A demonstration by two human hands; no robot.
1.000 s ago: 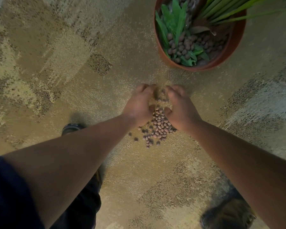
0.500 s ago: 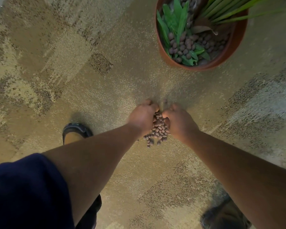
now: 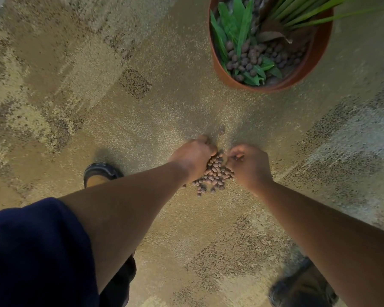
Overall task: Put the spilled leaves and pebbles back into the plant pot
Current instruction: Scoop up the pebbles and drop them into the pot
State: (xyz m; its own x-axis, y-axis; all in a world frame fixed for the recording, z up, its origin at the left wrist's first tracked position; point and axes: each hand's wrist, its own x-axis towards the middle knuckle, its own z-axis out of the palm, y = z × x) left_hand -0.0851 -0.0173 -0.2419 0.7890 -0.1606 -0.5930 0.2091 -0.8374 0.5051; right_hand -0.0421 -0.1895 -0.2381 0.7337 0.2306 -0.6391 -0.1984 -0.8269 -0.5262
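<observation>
A heap of small brown pebbles (image 3: 214,173) lies on the carpet between my two hands. My left hand (image 3: 193,157) is curled against the heap's left side, and my right hand (image 3: 249,166) is curled against its right side, both cupping pebbles. One stray pebble (image 3: 221,130) sits just beyond my fingers. The terracotta plant pot (image 3: 222,69) stands at the upper right, holding pebbles, loose green leaves (image 3: 233,27) and long plant blades.
Patterned beige and brown carpet (image 3: 98,85) covers the floor. My left shoe (image 3: 100,172) is left of the heap and my right shoe (image 3: 302,289) is at the lower right. A dark blue sleeve (image 3: 31,251) fills the lower left.
Both hands have drawn toward me and closed in, raking the scattered pebbles into a tighter heap. My fingers have curled from flat into cupped fists.
</observation>
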